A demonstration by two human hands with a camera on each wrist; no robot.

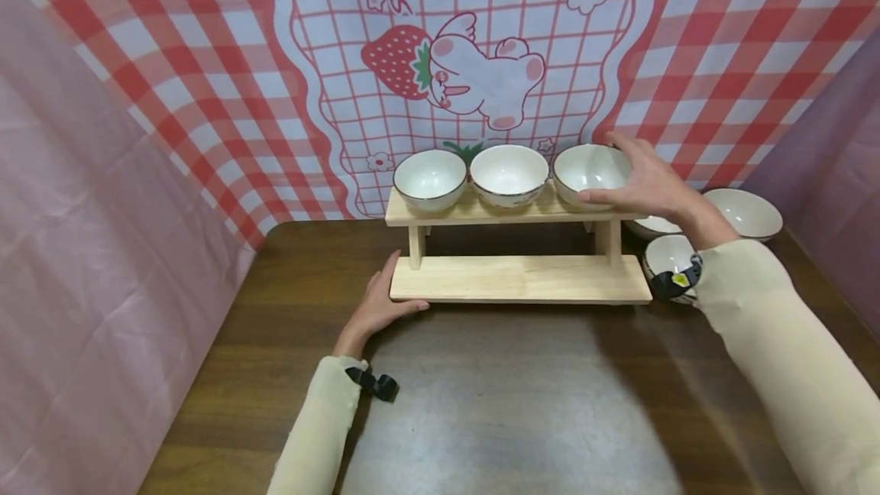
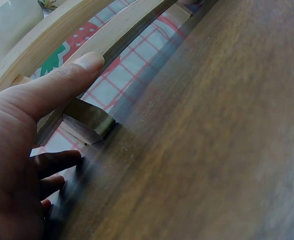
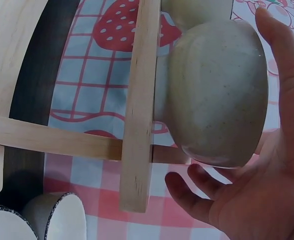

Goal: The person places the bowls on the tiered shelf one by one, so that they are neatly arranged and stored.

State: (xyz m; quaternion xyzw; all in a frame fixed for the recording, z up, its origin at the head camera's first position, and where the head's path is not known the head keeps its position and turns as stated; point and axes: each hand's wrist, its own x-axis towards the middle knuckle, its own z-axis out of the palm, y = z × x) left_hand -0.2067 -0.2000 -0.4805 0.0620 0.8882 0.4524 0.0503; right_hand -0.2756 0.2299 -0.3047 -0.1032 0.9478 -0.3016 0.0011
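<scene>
On the top board of a two-tier wooden stand sit three white bowls in a row: a left bowl, a middle bowl and a right bowl. My right hand holds the right bowl, thumb at its near rim and fingers round the far side. From the right wrist, that bowl appears side-on, its foot at the top board. My left hand grips the lower board's left end. In the left wrist view its thumb lies on the board's front edge, with the fingers below.
Right of the stand, partly behind my right arm, are a wide bowl, a smaller bowl and another bowl. A brown wooden table lies beneath. A strawberry-patterned cloth hangs directly behind the stand.
</scene>
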